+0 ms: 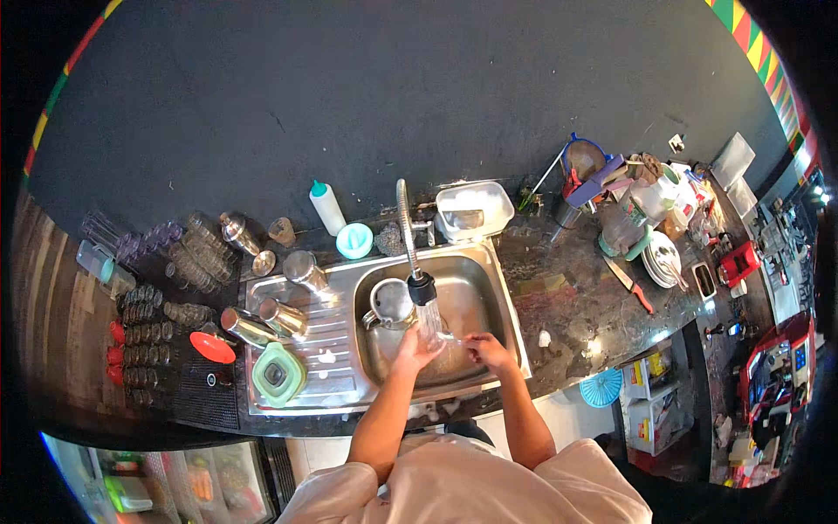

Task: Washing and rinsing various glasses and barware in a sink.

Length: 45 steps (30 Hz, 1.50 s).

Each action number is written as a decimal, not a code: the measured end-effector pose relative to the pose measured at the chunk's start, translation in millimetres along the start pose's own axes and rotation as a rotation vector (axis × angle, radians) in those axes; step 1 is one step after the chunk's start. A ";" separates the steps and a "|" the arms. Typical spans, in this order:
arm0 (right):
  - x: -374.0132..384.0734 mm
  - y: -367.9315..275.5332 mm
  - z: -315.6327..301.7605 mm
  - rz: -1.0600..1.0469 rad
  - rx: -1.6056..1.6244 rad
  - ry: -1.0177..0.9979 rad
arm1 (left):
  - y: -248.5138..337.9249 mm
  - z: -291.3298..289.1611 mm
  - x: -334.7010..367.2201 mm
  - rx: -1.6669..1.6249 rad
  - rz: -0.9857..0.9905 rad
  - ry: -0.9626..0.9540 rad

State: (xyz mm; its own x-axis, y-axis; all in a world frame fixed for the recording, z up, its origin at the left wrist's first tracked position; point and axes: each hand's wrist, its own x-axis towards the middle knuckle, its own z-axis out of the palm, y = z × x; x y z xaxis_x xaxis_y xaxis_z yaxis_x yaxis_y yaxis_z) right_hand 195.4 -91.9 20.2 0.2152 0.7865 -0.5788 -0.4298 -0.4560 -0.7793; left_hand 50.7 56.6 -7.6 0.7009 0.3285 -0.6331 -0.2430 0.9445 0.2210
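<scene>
Over the steel sink (pixel 489 266), my left hand (pixel 417 354) is wrapped around a clear glass (pixel 429 325). The glass is directly below the sprayer head of the faucet (pixel 421 288), partly hidden by my fingers. My right hand (pixel 491 351) is closed to the right of the glass, thumb and fingers pinched together. A thin, pale shape runs between the glass and those fingertips, too small to identify. A steel pitcher (pixel 390 302) with a handle sits in the basin, left of the faucet head.
Steel cups (pixel 284 316) and a green-lidded container (pixel 279 374) stand on the drainboard (pixel 336 349). Rows of glasses (pixel 144 332) fill the left counter. Behind the sink are a squeeze bottle (pixel 327 208), a turquoise bowl (pixel 354 241) and a plastic tub (pixel 476 210). A knife (pixel 630 285) lies right, near stacked plates (pixel 661 260).
</scene>
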 end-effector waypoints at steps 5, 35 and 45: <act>21.8 0.6 0.0 0.007 0.099 0.034 | -10.9 11.9 27.0 -0.153 0.171 0.111; 183.7 -109.4 16.3 -0.318 -0.612 0.284 | -44.4 -5.7 -9.5 1.133 1.329 0.521; 226.8 -238.6 56.4 -0.359 0.075 0.058 | -39.7 -22.6 -18.7 0.230 0.793 0.224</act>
State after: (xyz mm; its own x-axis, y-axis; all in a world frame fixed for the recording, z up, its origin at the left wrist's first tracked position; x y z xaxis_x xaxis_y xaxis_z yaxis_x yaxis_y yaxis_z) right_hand 297.4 218.8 88.5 0.4127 0.8647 -0.2862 -0.3807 -0.1218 -0.9167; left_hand 32.0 13.0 -21.3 0.2256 0.9076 -0.3539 -0.4467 0.4193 0.7904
